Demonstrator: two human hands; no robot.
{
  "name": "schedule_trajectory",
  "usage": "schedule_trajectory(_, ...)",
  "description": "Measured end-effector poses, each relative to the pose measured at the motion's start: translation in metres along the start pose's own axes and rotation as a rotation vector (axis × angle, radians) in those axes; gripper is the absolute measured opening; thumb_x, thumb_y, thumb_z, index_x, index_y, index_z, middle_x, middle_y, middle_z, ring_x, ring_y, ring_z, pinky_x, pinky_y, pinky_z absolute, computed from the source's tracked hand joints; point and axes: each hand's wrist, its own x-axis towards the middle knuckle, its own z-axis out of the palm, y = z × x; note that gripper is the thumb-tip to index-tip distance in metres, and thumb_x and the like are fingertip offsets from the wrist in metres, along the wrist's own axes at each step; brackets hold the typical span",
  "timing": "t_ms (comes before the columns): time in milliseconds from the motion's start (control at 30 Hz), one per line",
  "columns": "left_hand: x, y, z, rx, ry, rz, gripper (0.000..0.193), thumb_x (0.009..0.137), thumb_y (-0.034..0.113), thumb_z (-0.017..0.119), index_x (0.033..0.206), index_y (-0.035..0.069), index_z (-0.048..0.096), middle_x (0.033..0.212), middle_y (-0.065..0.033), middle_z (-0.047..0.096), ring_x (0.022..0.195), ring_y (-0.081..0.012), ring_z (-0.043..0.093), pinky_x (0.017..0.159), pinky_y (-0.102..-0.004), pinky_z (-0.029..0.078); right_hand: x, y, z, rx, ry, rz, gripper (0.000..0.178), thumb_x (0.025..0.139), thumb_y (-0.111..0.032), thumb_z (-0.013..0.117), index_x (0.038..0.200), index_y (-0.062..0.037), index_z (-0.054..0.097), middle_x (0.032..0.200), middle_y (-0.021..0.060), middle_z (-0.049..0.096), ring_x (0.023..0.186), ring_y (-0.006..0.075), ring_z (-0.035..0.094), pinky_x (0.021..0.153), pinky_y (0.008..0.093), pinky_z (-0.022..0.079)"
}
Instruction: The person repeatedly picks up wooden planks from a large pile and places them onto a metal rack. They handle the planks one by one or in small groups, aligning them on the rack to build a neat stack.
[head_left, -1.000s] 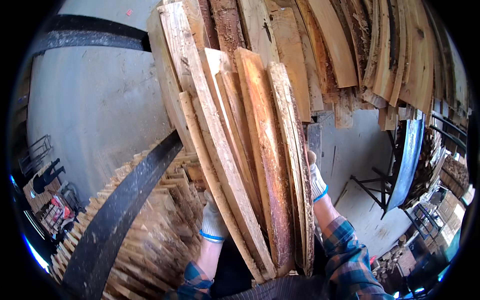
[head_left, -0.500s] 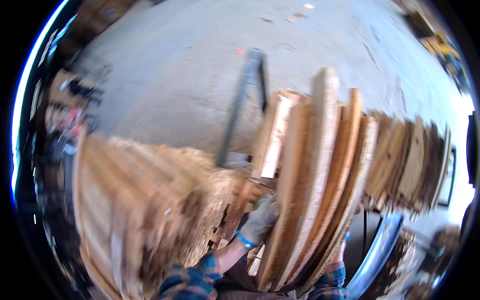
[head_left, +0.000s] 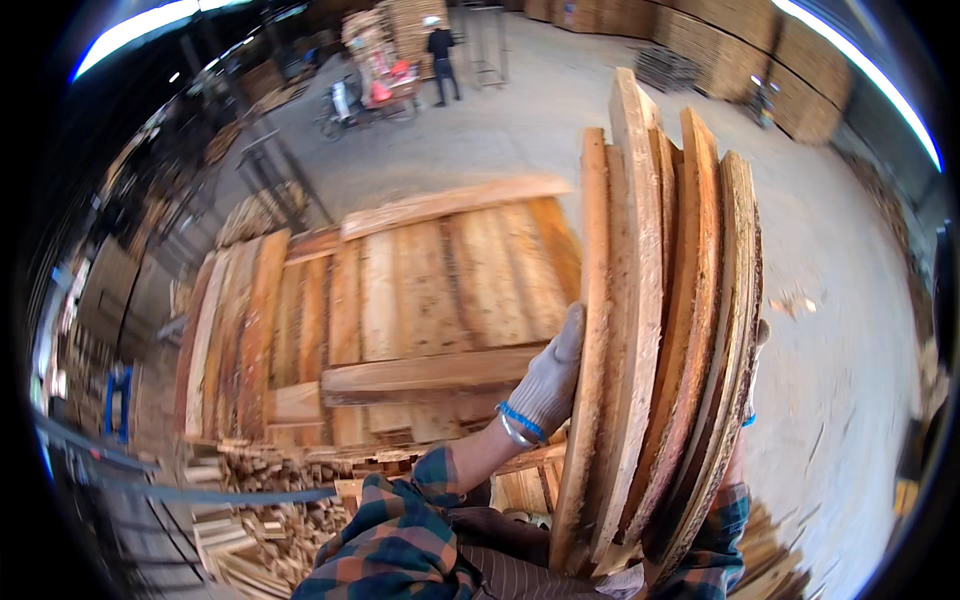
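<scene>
Between my two hands stands a bundle of several rough wooden boards [head_left: 640, 330], on edge and tilted slightly, close against my front. My left hand [head_left: 555, 385], in a pale work glove with a blue band at the wrist, presses against the bundle's left side. On the far right side, my right hand [head_left: 760, 365] grips the outermost board; most of it is hidden behind the wood. To the left of the bundle lies a broad stack of planks [head_left: 420, 285]. One loose plank [head_left: 440, 375] rests crosswise on its near part, and another plank [head_left: 455, 207] lies along its far edge.
Wood offcuts [head_left: 265, 525] are heaped below the stack, beside a grey metal bar [head_left: 240, 493]. More boards [head_left: 770, 560] lie at the lower right. Farther off, a person in dark clothes [head_left: 440, 60] stands near a loaded cart [head_left: 385, 95]. Tall wood stacks [head_left: 715, 60] line the back.
My view has swung round from other wood piles and a metal frame to the broad plank stack. The bundle has come along, still held between both hands.
</scene>
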Motion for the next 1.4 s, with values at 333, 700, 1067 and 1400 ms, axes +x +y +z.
schedule_trajectory(333, 0.035, -0.078, -0.172, -0.101, 0.363, -0.753, 0.103, 0.076, 0.07, 0.063, 0.139, -0.007, 0.039, 0.116, -0.0346, 0.062, 0.107, -0.045, 0.062, 0.09, -0.0487, 0.049, 0.274, 0.067, 0.152, -1.037, -0.587, -0.247, 0.068, 0.103, -0.051, 0.04, 0.15, -0.0029, 0.037, 0.146, 0.0109, 0.048, 0.126, 0.0206, 0.053, 0.107, 0.035, 0.044)
schedule_trajectory(700, 0.029, -0.123, -0.174, -0.353, 0.463, -0.758, 0.082, 0.069, 0.057, 0.078, 0.12, -0.005, 0.062, 0.111, -0.0242, 0.068, 0.103, -0.0348, 0.066, 0.09, -0.0398, 0.049, 0.272, 0.07, 0.157, -0.795, -0.335, 0.087, 0.066, 0.101, -0.052, 0.045, 0.144, -0.0014, 0.046, 0.131, 0.0087, 0.057, 0.112, 0.0172, 0.058, 0.098, 0.033, 0.046)
schedule_trajectory(1067, -0.015, -0.122, -0.281, -0.541, 0.595, -0.73, 0.073, 0.079, 0.014, 0.078, 0.143, -0.003, 0.046, 0.12, -0.018, 0.066, 0.093, -0.0211, 0.069, 0.079, -0.0334, 0.058, 0.227, 0.055, 0.189, -0.874, -0.184, -0.007, 0.071, 0.093, -0.045, 0.065, 0.139, 0.007, 0.048, 0.112, 0.0136, 0.067, 0.089, 0.0177, 0.067, 0.076, 0.0303, 0.057)
schedule_trajectory(1400, -0.013, -0.122, -0.358, 0.635, 0.392, -0.859, 0.09, 0.074, 0.037, 0.082, 0.144, 0.002, 0.038, 0.116, -0.0206, 0.066, 0.103, -0.0341, 0.068, 0.082, -0.0428, 0.057, 0.142, 0.03, 0.298, -0.746, -0.228, -0.178, 0.061, 0.092, -0.037, 0.068, 0.129, 0.009, 0.055, 0.101, 0.0124, 0.069, 0.082, 0.0169, 0.069, 0.068, 0.0277, 0.057)
